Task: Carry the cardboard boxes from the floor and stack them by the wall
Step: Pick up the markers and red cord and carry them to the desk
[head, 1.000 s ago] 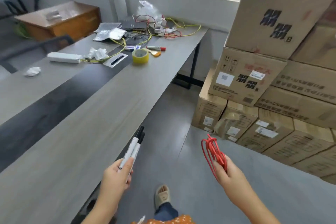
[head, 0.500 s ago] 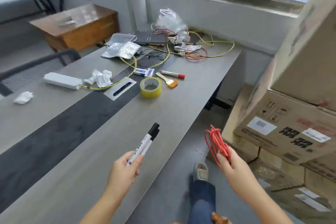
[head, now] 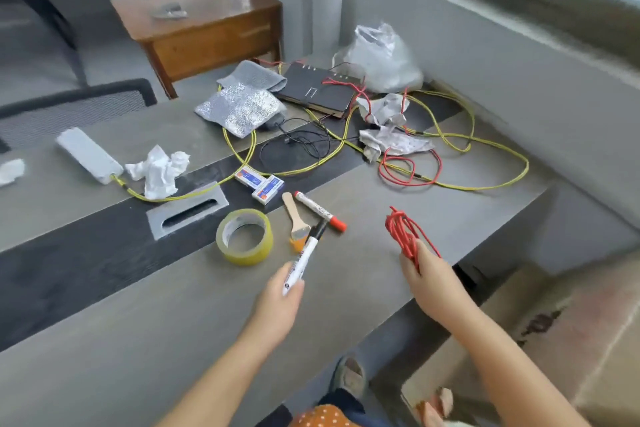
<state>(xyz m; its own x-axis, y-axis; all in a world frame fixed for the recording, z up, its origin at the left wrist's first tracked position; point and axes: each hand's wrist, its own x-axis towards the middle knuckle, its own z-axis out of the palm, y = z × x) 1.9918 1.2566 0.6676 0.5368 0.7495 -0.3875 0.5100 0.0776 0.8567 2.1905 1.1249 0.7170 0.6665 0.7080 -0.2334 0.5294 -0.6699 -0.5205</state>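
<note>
Both hands had moved over the surface (head: 104,340), left hand (head: 277,302) gripping markers (head: 304,255), right hand (head: 429,277) clutching red cord (head: 403,232), no cardboard box (head: 571,340) carried yet.

tape roll (head: 244,236) on table (head: 104,340), brush (head: 294,221) right of it

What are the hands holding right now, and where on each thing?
Left hand grips markers by the bottom end; right hand pinches the red cord at the coil's lower end.
</note>
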